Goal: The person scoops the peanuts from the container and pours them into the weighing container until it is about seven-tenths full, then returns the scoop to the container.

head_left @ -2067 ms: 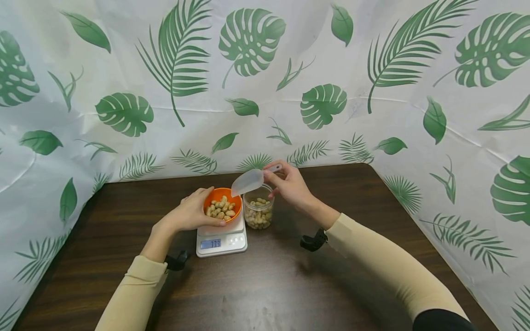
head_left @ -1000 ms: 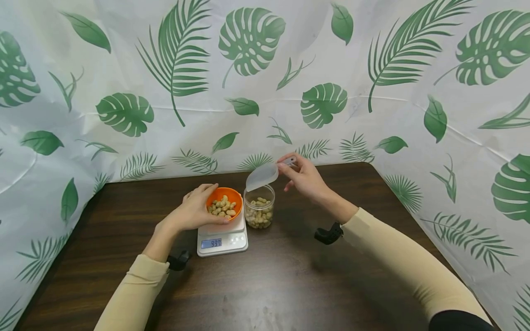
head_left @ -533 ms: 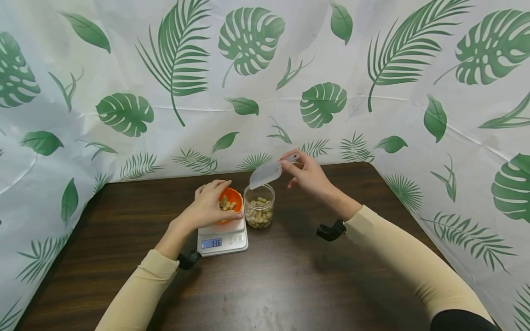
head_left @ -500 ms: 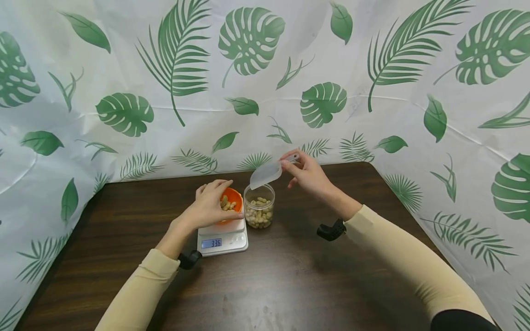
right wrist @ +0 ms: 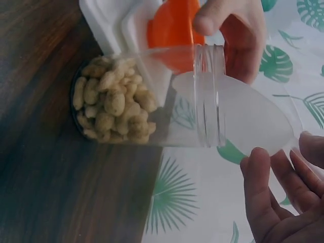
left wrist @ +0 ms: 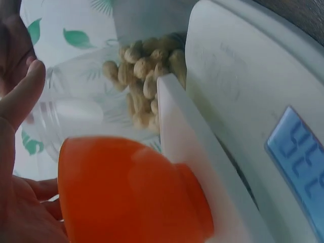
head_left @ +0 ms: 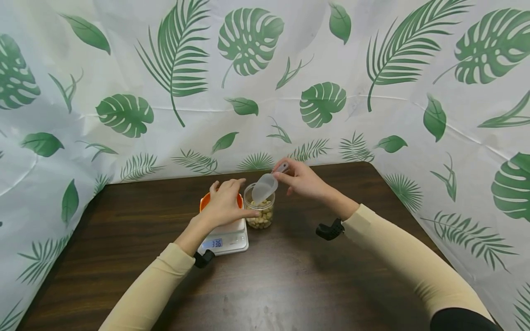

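Note:
In the head view my left hand (head_left: 225,202) is spread over the orange bowl (head_left: 205,200), its thumb reaching to the side of the clear jar (head_left: 260,220). The left wrist view has the thumb near the jar's mouth and fingers behind the bowl; none curl round either. My right hand (head_left: 304,181) pinches the handle of a translucent scoop (head_left: 265,187), whose blade tilts down into the jar's mouth. Peanuts (right wrist: 114,104) fill the lower part of the jar. The bowl stands on a white kitchen scale (head_left: 233,242); my left hand hides its contents.
All this stands towards the back of a dark wooden table (head_left: 281,285). The jar is right beside the scale, on its right. Behind the table hangs a white cloth (head_left: 273,105) printed with green leaves. The scale's display (head_left: 213,243) reads 33.6.
My left hand has let go of the bowl's rim and moved right towards the jar. The scoop, held above the jar before, has come down into its mouth.

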Available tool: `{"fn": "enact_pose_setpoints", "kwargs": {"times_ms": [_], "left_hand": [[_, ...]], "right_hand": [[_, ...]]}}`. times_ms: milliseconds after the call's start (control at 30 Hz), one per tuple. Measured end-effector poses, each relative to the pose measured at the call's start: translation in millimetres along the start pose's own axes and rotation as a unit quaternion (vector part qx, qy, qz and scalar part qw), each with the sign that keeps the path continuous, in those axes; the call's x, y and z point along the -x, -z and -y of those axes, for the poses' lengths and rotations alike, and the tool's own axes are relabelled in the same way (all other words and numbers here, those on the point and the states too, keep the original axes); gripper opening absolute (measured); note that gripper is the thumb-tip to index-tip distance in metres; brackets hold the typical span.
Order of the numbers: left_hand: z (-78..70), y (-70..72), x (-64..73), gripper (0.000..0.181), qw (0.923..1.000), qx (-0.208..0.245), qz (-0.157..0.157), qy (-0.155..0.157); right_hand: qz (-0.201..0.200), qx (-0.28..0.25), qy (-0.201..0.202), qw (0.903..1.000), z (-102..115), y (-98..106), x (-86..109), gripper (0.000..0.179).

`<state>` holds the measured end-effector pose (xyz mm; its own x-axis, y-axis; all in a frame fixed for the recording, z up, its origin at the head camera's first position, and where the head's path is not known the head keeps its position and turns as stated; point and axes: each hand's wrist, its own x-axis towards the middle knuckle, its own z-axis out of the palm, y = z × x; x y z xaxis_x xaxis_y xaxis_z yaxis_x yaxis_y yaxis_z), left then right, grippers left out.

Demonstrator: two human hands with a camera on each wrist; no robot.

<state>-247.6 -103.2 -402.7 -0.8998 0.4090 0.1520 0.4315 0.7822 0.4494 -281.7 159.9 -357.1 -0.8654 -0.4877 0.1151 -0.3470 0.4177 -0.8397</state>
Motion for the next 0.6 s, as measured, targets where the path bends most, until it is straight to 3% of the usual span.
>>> {"fn": "enact_pose_setpoints", "kwargs": {"times_ms": [267, 600], "left_hand": [[-5.5, -10.0, -7.7, 0.097, 0.9998, 0.019, -0.01, 0.003], [-7.1, -9.8, -12.4, 0.093, 0.9997, 0.019, 0.011, -0.007]], "right_hand": [[0.018, 0.036, 0.011, 0.9991, 4, -7, -1.8, 0.015], [0.037, 0.082, 0.028, 0.9955, 8, -11, -2.3, 0.016]]}}
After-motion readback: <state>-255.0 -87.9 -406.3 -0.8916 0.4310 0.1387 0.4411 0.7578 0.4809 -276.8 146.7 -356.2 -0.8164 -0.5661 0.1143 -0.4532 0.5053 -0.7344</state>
